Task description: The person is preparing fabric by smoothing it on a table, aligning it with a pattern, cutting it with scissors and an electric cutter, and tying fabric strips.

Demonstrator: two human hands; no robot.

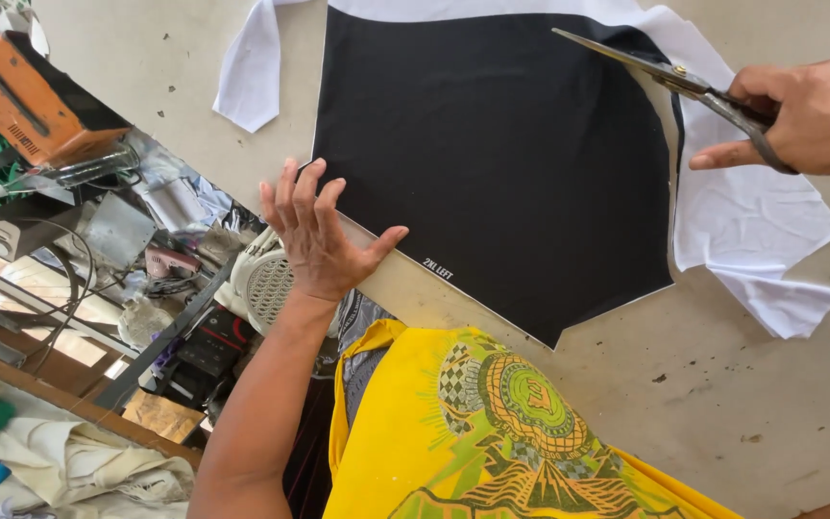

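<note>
A black pattern sheet [492,154] lies flat on white fabric [761,231] on the pale table [722,384]. My left hand [314,235] rests with spread fingers at the sheet's near left edge, by the table's rim. My right hand [814,120] grips a pair of dark metal scissors [665,72]. Their blades point left along the sheet's upper right curved edge, over the white fabric. A strip of the white fabric [247,67] sticks out at the upper left of the sheet.
My yellow printed shirt [473,432] fills the bottom middle. Left of the table, lower down, lie an orange box [26,96], a white fan [266,284], cables, tools and folded cloth [69,461]. Small dark specks dot the table at the lower right.
</note>
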